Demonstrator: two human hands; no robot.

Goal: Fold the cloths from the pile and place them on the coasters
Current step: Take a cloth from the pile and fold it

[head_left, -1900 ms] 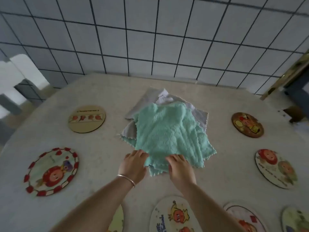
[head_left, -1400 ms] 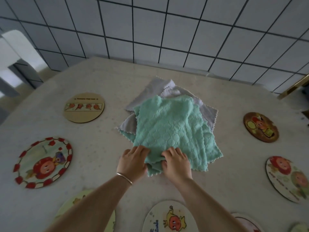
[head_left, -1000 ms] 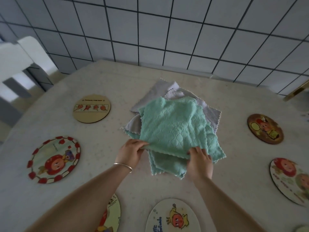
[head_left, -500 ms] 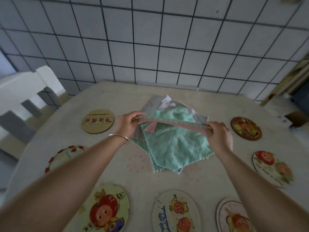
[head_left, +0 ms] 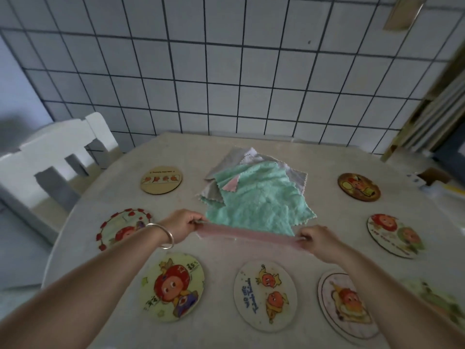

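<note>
A pile of cloths (head_left: 259,195), mint green on top of grey ones, lies at the middle of the round table. My left hand (head_left: 182,225) and my right hand (head_left: 317,241) each pinch one end of a pink cloth (head_left: 247,235), stretched flat between them just in front of the pile. A pink corner (head_left: 230,185) pokes out on top of the pile. Round picture coasters ring the pile: one near my left wrist (head_left: 173,288), one at the front centre (head_left: 265,295), one at the front right (head_left: 347,303).
More coasters lie at the left (head_left: 120,227), far left (head_left: 161,180), far right (head_left: 358,186) and right (head_left: 395,235). A white chair (head_left: 50,157) stands left of the table. A tiled wall rises behind; shelving and a box stand at the right.
My hands took hold of a cloth's near edge, lifted it over the pile showing its pink side, then drew it toward me, where it is held stretched in front of the pile.
</note>
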